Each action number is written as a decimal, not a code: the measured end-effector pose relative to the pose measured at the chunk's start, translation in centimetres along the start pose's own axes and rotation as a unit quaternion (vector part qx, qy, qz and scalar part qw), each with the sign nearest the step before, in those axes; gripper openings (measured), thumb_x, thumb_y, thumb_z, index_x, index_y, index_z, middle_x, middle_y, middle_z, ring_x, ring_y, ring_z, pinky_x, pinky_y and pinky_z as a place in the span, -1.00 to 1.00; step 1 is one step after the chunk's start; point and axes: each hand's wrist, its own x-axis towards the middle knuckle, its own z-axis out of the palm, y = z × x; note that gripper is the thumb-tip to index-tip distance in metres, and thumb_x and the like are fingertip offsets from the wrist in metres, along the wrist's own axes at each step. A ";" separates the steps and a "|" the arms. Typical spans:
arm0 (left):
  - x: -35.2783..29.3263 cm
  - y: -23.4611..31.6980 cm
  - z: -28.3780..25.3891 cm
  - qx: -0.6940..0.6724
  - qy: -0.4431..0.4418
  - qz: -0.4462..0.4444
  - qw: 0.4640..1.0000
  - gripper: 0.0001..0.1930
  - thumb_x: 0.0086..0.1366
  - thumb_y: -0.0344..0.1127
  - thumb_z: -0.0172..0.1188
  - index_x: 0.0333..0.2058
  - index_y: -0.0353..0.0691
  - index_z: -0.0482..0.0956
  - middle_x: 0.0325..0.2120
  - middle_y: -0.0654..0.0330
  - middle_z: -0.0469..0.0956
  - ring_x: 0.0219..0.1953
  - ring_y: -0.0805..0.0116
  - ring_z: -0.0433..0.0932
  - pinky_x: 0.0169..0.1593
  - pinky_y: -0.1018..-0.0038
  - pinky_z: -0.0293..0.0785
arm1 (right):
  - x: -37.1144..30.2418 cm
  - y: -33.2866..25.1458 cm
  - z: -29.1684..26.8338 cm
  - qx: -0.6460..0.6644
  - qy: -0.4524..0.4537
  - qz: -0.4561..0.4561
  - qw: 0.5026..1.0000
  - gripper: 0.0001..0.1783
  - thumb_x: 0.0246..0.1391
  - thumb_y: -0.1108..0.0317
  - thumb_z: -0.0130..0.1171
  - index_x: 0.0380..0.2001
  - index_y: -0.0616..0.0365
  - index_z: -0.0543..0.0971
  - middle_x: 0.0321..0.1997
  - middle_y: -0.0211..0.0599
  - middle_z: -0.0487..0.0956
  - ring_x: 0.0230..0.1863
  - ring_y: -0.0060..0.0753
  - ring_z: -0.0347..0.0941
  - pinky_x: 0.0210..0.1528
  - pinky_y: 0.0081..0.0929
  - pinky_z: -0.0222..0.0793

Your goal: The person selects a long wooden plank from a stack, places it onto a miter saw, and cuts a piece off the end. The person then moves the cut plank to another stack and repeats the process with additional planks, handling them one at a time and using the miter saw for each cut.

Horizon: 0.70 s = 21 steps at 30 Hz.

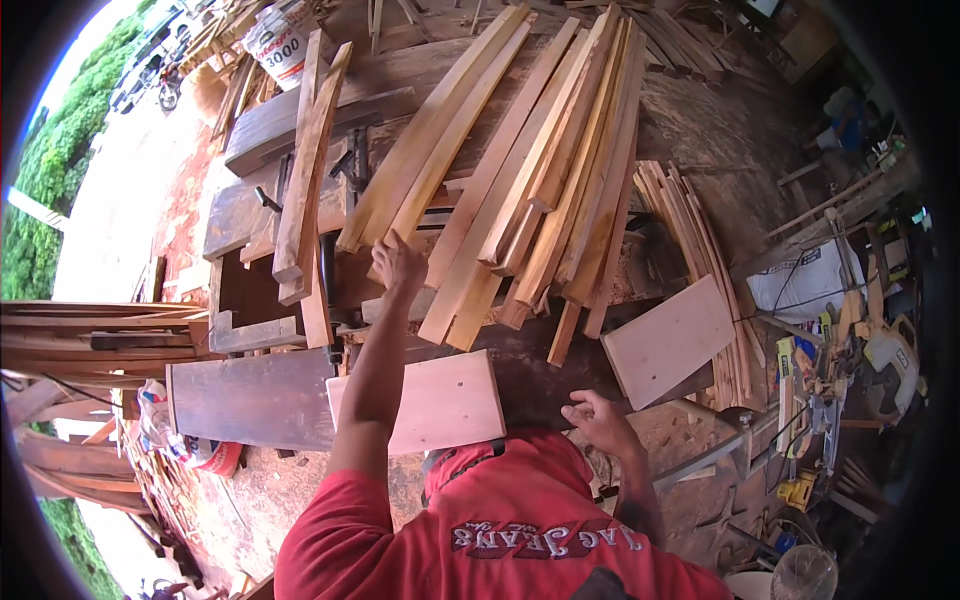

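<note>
My left hand [400, 262] is stretched forward over the bench, at the near end of a long pale wooden strip [465, 140]. Its fingers are slightly bent and apart; whether they touch the strip I cannot make out. Low on the right, my right hand [603, 420] hovers by the edge of a dark plank [250, 400], fingers loosely parted and nothing in them. One short, wide pale board [450, 400] lies partly under my left forearm. Another such board [670, 340] rests tilted to the right, beyond my right hand. Several long strips [570, 160] lie fanned out ahead.
Two rough timbers [312, 180] lie left of the strips, near a black clamp handle [330, 290]. Thin strips [700, 270] are stacked at the right. A white sack [278, 45] stands at the far left. Tools, including a yellow one [797, 490], crowd the right side.
</note>
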 end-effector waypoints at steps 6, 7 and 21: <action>1.8 -4.5 -1.7 0.132 0.043 0.033 0.990 0.21 -0.08 -0.06 0.43 0.36 -0.29 -0.26 0.31 -0.32 -0.17 0.37 -0.31 -0.20 0.31 -0.13 -0.09 | 0.4 1.4 -0.1 -0.057 0.020 0.015 0.998 -0.38 0.10 0.02 0.23 0.05 0.32 0.45 -0.21 0.05 0.64 -0.13 -0.14 0.60 -0.09 -0.31 0.47; 2.2 -4.1 -2.3 0.094 -0.042 0.010 0.995 0.21 -0.07 -0.05 0.43 0.36 -0.29 -0.27 0.32 -0.32 -0.19 0.37 -0.30 -0.21 0.32 -0.12 -0.11 | 0.3 0.9 -0.3 -0.071 0.003 0.024 0.997 -0.38 0.10 0.02 0.23 0.04 0.33 0.45 -0.21 0.06 0.64 -0.12 -0.13 0.60 -0.09 -0.31 0.47; 8.6 -5.9 -0.8 0.358 -0.060 0.138 0.921 0.01 -0.06 -0.22 0.41 0.31 -0.25 0.00 0.26 -0.26 0.04 0.21 -0.21 0.26 -0.25 0.10 0.59 | 1.3 1.1 -1.2 -0.085 0.008 0.036 0.996 -0.36 0.09 -0.03 0.23 0.03 0.31 0.46 -0.24 0.01 0.65 -0.13 -0.09 0.60 -0.08 -0.29 0.46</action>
